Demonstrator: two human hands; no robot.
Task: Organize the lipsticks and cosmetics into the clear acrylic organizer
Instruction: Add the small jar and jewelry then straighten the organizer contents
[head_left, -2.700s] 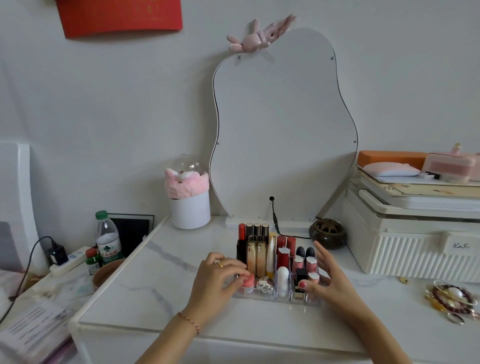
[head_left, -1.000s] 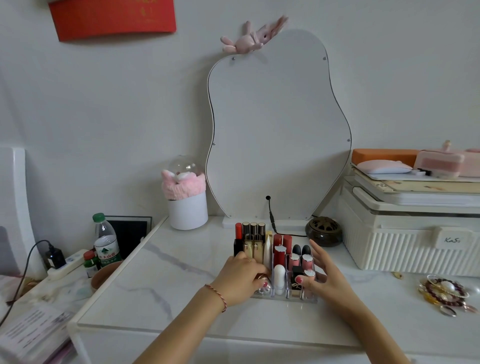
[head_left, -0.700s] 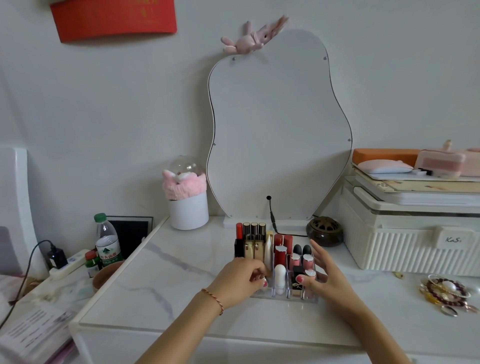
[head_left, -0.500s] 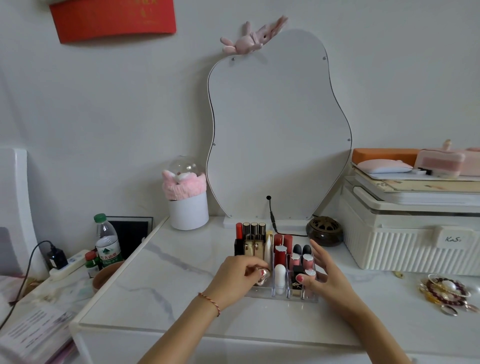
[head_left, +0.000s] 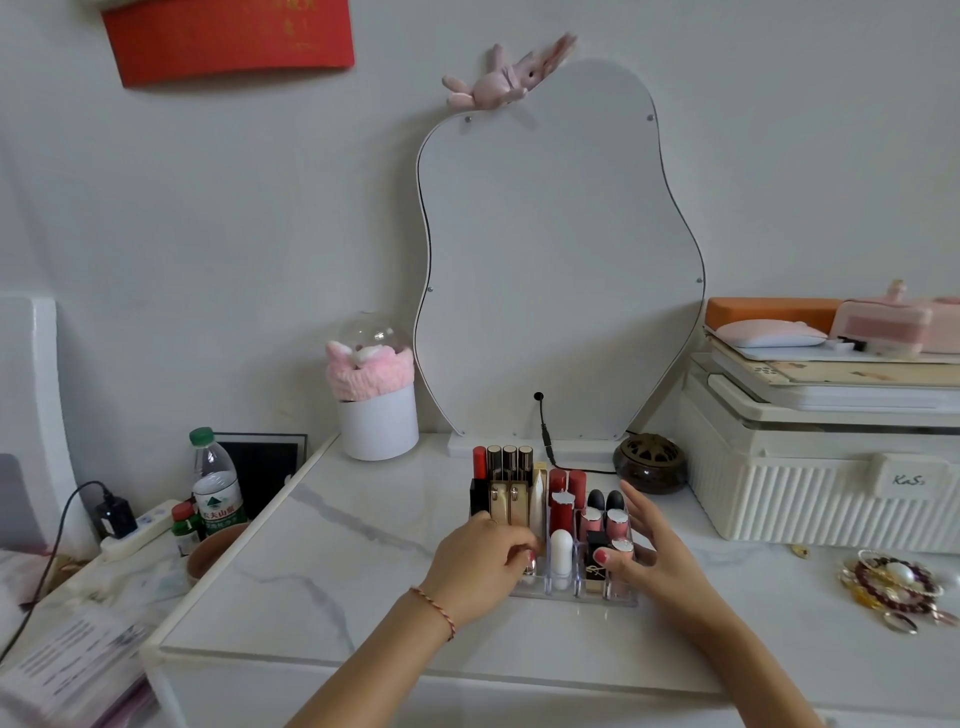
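The organizer (head_left: 571, 592) sits mid-surface (head_left: 337, 587), full of lipsticks (head_left: 561, 512). The left hand (head_left: 480, 564) curls its grip at the organizer's front-left slot, seemingly pinching something small; the right hand (head_left: 657, 558) rests open-fingered against its right side.

Handwritten "KaS" on the tab of the white ribbed storage box (head_left: 810, 499); "农夫山泉" on the green label of the water bottle (head_left: 215, 486).

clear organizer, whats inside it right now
Upright in the acrylic organizer: red lipsticks, gold tubes, a white tube, pink-capped ones. The left hand covers the front-left slots; their contents are mostly hidden.
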